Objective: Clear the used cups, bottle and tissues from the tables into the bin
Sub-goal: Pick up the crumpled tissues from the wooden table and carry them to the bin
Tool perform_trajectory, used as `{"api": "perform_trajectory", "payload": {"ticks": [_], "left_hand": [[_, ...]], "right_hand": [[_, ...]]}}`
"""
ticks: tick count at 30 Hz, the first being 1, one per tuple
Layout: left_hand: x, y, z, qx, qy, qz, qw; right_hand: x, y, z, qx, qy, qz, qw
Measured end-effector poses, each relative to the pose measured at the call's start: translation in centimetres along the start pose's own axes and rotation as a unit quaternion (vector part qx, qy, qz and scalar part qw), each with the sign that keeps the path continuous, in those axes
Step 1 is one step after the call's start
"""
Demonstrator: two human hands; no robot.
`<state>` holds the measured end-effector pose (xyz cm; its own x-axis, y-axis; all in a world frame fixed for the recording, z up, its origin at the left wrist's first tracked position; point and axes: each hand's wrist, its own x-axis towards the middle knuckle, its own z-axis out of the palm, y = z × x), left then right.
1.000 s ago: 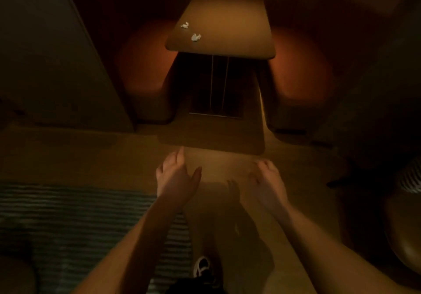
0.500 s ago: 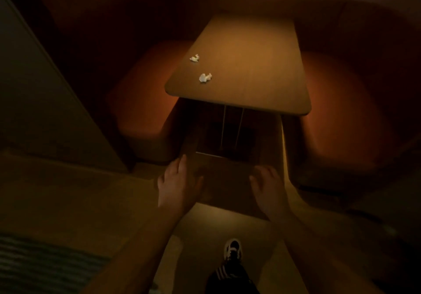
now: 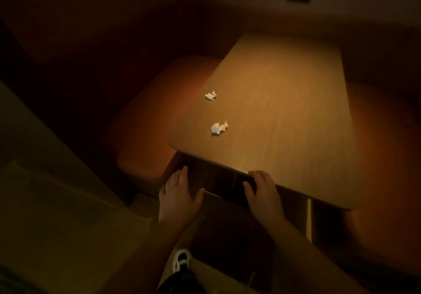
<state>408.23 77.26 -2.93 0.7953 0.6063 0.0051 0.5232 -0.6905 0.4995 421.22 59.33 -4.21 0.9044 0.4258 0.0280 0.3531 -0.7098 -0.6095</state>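
Crumpled white tissues on smooth wooden table, rounded corners

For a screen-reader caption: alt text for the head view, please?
Two empty, open hands, left hand and right hand, reach toward a wooden table bearing two crumpled tissues, near tissue and far tissue, between orange seats.

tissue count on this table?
2. Near tissue lies by the table's left front corner; far tissue sits further back along the left edge. Nothing seems hidden.
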Motion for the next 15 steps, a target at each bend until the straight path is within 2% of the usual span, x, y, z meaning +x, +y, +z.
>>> {"api": "perform_trajectory", "payload": {"ticks": [6,15], "left_hand": [[13.2,-1.9,1.0,0.010,-0.018,0.003,1.000],[35.0,-5.1,1.0,0.029,-0.105,0.112,0.988]], "right_hand": [[11.2,-2.2,5.3,0.007,-0.002,0.001,1.000],[24.5,-6.7,14.1,-0.051,0.015,0.094,0.994]]}}
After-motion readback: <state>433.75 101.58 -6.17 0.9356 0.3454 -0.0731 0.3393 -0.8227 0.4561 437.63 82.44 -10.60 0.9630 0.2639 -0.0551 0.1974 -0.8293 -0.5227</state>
